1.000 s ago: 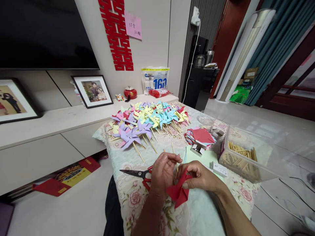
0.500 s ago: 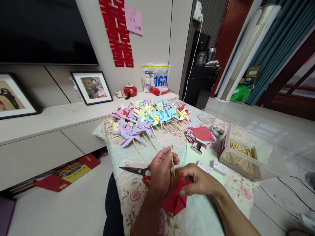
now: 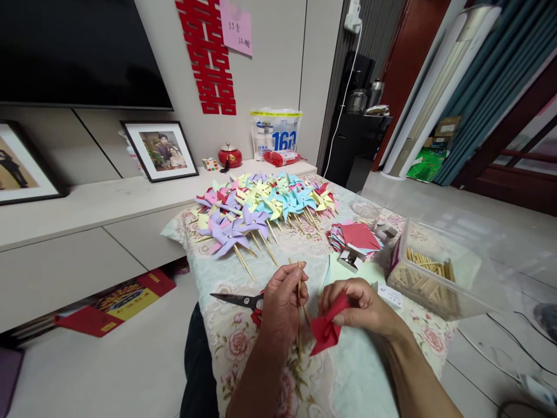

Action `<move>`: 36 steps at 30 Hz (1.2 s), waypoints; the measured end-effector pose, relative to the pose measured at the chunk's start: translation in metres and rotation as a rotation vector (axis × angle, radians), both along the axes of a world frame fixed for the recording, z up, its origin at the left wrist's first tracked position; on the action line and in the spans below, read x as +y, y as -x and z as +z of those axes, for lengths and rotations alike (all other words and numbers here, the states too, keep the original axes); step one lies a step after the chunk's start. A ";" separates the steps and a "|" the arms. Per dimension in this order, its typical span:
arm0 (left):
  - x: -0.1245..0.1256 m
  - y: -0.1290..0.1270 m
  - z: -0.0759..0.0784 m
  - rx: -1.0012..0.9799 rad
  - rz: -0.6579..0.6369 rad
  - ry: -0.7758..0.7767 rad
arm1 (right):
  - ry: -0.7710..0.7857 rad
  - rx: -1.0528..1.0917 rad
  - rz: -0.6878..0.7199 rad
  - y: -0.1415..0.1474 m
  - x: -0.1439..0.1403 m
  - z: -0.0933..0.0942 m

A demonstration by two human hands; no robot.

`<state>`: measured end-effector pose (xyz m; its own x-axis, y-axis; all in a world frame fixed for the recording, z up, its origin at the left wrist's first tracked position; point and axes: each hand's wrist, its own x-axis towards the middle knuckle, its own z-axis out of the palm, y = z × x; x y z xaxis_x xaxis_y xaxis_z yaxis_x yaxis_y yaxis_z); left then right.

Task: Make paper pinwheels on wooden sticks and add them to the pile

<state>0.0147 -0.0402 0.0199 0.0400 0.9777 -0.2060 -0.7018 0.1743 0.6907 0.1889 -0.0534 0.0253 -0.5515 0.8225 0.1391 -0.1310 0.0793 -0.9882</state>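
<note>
Thumb and fingers of my left hand [image 3: 282,299] are closed on a thin wooden stick [image 3: 299,331], which points down toward the cloth. A second stick passes behind that hand at a slant; whether it is gripped too I cannot tell. My right hand [image 3: 359,305] pinches a red paper pinwheel [image 3: 325,332] by its folded blades, just right of the sticks. Whether the pinwheel is joined to the slanted stick is not clear. Red-handled scissors [image 3: 237,300] lie beside my left hand, blades spread and pointing left, handles partly hidden.
Many finished paper pinwheels [image 3: 261,203] cover the table's far side. To the right lie stacked paper squares [image 3: 359,237], a small open box [image 3: 349,259], a white box [image 3: 388,295] and a clear plastic bin [image 3: 435,290] of sticks. A floral tablecloth [image 3: 239,342] covers the table.
My right hand has moved slightly right and up with the red pinwheel, away from my left hand. More of the sticks at my left hand shows now.
</note>
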 end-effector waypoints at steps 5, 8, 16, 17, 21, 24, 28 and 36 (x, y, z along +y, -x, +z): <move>-0.004 -0.001 0.005 -0.010 -0.043 0.023 | -0.038 0.073 -0.206 0.006 0.000 -0.005; -0.006 -0.003 0.005 0.007 -0.057 0.024 | -0.117 0.135 -0.292 0.013 0.002 -0.006; -0.017 -0.012 0.008 0.170 0.015 -0.164 | -0.500 0.111 -0.465 0.018 0.003 0.003; -0.017 -0.012 0.009 0.211 0.044 -0.217 | -0.544 0.094 -0.479 0.018 0.002 0.004; -0.019 -0.011 0.011 0.376 0.140 -0.422 | -0.674 0.017 -0.578 0.020 -0.002 0.005; -0.020 -0.012 0.012 0.376 0.128 -0.466 | -0.743 -0.013 -0.660 0.023 -0.004 0.007; -0.023 -0.014 0.011 0.335 0.096 -0.468 | -0.796 -0.007 -0.716 0.025 -0.006 0.009; -0.023 -0.012 0.004 0.471 0.124 -0.680 | -0.845 0.036 -0.724 0.026 -0.006 0.008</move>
